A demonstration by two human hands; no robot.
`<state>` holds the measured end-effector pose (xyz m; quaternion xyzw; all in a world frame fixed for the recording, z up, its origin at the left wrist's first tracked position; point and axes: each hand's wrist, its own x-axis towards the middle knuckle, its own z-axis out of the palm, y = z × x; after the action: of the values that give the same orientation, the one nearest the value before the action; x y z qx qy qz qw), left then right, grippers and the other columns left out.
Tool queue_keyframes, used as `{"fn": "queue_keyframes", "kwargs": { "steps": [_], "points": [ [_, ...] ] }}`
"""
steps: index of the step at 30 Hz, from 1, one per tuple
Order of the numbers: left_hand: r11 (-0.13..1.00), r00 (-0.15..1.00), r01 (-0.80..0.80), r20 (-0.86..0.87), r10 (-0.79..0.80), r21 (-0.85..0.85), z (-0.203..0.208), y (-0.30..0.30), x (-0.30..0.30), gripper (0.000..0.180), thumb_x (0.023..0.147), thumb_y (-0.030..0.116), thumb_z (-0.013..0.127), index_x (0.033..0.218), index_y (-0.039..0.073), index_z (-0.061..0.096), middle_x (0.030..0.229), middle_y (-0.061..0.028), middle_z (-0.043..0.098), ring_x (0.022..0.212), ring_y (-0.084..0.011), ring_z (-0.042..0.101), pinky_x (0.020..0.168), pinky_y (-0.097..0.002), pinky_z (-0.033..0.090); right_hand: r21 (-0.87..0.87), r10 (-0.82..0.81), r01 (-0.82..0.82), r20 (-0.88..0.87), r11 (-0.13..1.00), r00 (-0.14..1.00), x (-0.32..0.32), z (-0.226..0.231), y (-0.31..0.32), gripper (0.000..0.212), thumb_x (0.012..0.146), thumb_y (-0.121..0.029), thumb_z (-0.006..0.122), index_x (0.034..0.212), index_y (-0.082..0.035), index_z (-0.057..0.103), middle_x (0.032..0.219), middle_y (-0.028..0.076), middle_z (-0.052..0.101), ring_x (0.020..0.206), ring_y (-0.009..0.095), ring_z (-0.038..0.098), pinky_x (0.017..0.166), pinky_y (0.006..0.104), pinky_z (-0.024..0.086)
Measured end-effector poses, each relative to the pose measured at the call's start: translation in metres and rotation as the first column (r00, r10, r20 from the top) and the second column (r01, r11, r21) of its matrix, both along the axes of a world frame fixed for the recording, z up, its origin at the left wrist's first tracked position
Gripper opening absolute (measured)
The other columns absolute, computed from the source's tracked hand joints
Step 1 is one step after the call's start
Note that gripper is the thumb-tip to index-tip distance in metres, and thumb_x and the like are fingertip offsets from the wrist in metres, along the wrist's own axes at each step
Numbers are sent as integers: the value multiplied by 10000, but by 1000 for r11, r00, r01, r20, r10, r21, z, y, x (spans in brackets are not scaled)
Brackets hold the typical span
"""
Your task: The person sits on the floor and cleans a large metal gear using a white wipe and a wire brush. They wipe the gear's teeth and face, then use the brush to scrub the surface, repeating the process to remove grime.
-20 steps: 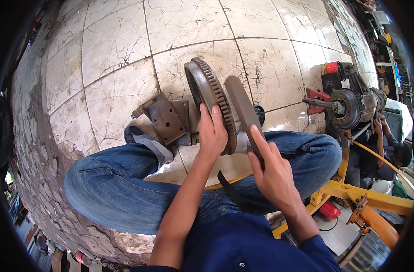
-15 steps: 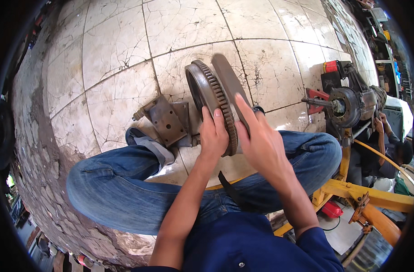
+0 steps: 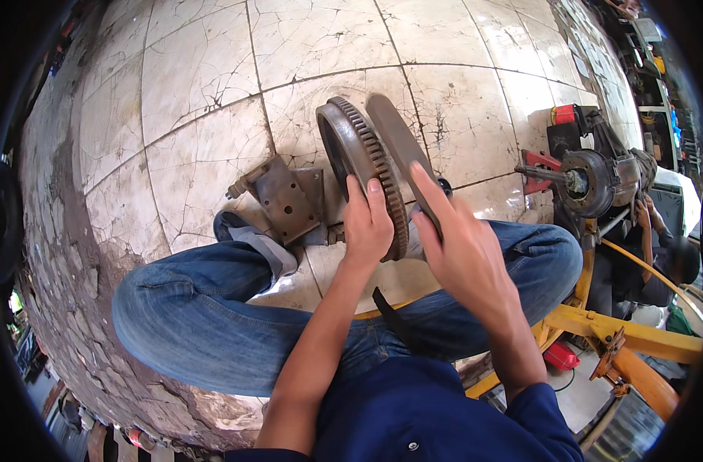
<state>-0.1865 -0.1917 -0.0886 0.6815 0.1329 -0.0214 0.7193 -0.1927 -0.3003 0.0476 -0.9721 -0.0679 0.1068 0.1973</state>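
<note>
Upright between my legs stands a steel flywheel (image 3: 341, 146) with a toothed ring gear (image 3: 384, 165) round its rim. My left hand (image 3: 369, 223) is closed on its near edge, thumb and fingers over the rim. In my right hand (image 3: 463, 250) is a long, flat grey-brown bar (image 3: 394, 131), held tilted beside the flywheel's right face. Its exact kind is not clear, and whether it touches that face I cannot tell. Left of the flywheel, a worn metal bracket (image 3: 282, 204) with several holes sits on the floor.
Cracked white tiles (image 3: 320, 38) cover the floor. At the right are an axle assembly with a round hub (image 3: 586, 183), a red stand (image 3: 538, 171) and a yellow frame (image 3: 629, 333). Another person's hands (image 3: 645, 212) are near the axle.
My right hand and the bar have shifted slightly right and toward me. The flywheel and my left hand have moved very slightly right.
</note>
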Motion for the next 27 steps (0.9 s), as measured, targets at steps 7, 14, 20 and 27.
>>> {"fn": "queue_keyframes", "kwargs": {
  "steps": [7, 14, 20, 27],
  "points": [
    [1000, 999, 24, 30, -24, -9, -12, -3, -1, 398, 1078, 310, 356, 1186, -51, 481, 961, -181, 621, 839, -250, 587, 752, -369, 461, -20, -43, 42, -91, 999, 995, -42, 23, -14, 597, 954, -175, 612, 1512, -181, 399, 842, 173, 544, 580, 358, 607, 518, 442, 501],
    [996, 995, 77, -65, -73, 55, 2, -3, -1, 428, 1072, 321, 359, 1222, -63, 474, 968, -205, 625, 844, -310, 593, 777, -395, 461, -10, -4, 5, 95, 1000, 996, 39, -22, 2, 490, 980, -246, 546, 1450, -134, 463, 835, 249, 631, 676, 425, 649, 625, 504, 531],
    [995, 991, -58, 123, 47, 85, -8, -4, 5, 464, 1062, 289, 398, 1262, -128, 441, 999, -310, 647, 911, -446, 636, 786, -466, 474, -21, 63, -63, -19, 998, 998, 107, -31, 23, 422, 976, -198, 523, 1378, -71, 520, 818, 247, 677, 824, 434, 649, 741, 521, 499],
    [998, 999, -42, 10, 42, 45, -20, 4, 8, 515, 1063, 346, 377, 1297, -108, 443, 1111, -291, 622, 992, -418, 607, 891, -440, 459, -35, 80, -81, -17, 996, 997, 88, -18, 34, 451, 973, -214, 540, 1406, -95, 502, 820, 241, 664, 770, 448, 638, 709, 530, 499]
  ]
}}
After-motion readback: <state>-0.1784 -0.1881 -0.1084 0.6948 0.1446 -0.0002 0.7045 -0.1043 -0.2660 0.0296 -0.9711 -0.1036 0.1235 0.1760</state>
